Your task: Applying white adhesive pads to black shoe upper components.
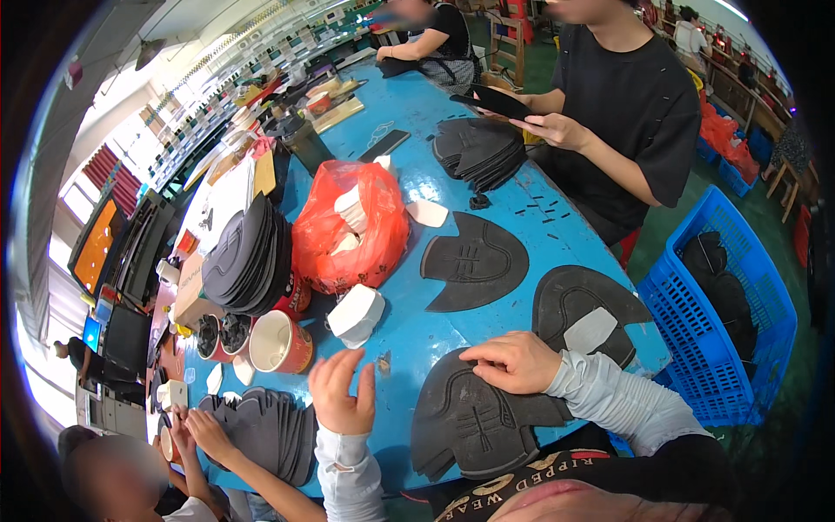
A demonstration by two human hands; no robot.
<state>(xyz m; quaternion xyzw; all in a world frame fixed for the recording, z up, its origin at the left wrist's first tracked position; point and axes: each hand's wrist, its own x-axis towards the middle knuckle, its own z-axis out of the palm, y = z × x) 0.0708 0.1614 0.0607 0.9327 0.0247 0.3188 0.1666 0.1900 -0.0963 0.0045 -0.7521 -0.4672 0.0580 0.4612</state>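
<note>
My left hand [344,393] is held up over the blue table, fingers raised and apart, with nothing visible in it. Its nearest neighbours are a white block-like stack [357,315] and a red-and-white paper tub [280,341]. My right hand [513,362] lies on the upper edge of a black, rounded sheet piece [474,426] with moulded lines, its fingers stretched to the left. Another black piece [578,300] lies beyond that hand, with a white pad [591,331] on it. Farther off lies a third black piece [477,261].
A red plastic bag [352,230] of white pads and a stack of black pieces [248,257] stand at left. Across the table, a co-worker [626,104] holds black pieces beside another stack [478,152]. A blue crate [722,304] stands right. A person's hands [204,431] touch black pieces at lower left.
</note>
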